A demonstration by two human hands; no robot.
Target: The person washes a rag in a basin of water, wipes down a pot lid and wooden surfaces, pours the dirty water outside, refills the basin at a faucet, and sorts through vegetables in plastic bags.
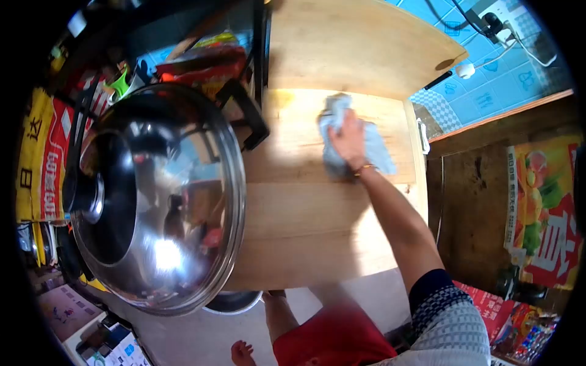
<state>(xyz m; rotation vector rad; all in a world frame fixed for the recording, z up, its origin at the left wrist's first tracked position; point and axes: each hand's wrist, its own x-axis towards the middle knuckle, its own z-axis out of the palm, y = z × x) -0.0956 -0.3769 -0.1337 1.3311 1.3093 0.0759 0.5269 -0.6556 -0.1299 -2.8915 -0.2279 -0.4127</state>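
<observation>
My right hand (349,141) presses a pale blue-grey cloth (379,152) onto the light wooden board (293,210). The cloth spreads out on both sides of the hand, and its upper part is bunched by the fingers. Motion blurs this hand and the cloth slightly. Low in the view, away from the board, my left hand (242,352) hangs with its fingers loosely curled and nothing visible in it.
A large wok with a shiny domed lid (177,201) stands close on the left, its black side handle (244,116) reaching toward the board. An upright wooden panel (360,43) backs the board. A plugged-in cable (503,36) runs along the blue tiled wall at right.
</observation>
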